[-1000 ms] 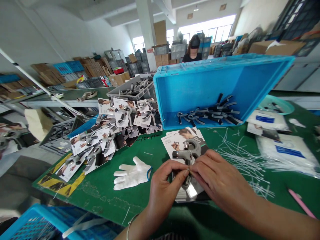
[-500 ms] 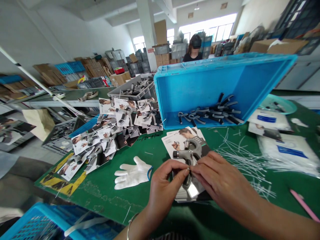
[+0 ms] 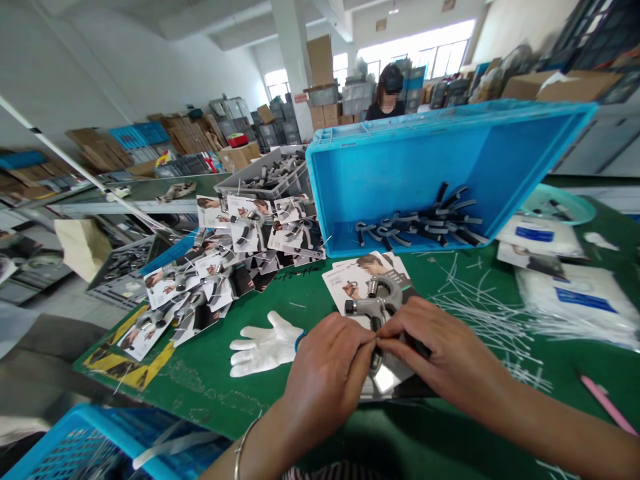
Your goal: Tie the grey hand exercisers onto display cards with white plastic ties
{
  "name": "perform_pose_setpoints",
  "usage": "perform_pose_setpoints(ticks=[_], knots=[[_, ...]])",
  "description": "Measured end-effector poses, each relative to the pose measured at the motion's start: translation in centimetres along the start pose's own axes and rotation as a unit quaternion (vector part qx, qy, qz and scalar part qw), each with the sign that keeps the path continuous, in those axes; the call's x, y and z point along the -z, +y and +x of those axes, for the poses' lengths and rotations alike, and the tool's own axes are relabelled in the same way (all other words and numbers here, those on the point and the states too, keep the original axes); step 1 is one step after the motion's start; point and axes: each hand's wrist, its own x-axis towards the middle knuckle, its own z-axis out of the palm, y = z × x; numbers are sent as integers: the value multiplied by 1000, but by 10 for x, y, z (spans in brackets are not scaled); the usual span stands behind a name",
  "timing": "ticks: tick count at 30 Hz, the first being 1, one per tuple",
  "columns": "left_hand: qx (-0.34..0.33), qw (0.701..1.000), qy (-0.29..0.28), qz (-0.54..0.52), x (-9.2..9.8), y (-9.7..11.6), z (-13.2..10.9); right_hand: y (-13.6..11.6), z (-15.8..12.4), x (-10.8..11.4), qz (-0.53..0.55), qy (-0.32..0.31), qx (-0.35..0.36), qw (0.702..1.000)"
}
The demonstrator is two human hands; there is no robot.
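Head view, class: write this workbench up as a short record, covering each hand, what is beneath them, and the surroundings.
Left hand: thumb and fingers pinched together
Right hand: pinching close beside the left; anything between is hidden
Beneath: grey hand grip on a printed card
Left: white glove
Beyond: large blue crate holding more grips
Right: loose white strips
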Motion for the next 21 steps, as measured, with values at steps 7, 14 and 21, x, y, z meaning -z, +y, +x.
perform_pose_setpoints(ticks=[7,14,21], knots=[[56,990,98,-81,4,3,3,0,6,4,-22,-40,1,999],[114,984,72,-119,-17,-1,-13,9,8,-3,64,-19,13,998],[136,984,116,-4,-37,-14,-33,14,20,-12,207,-69,89,972]])
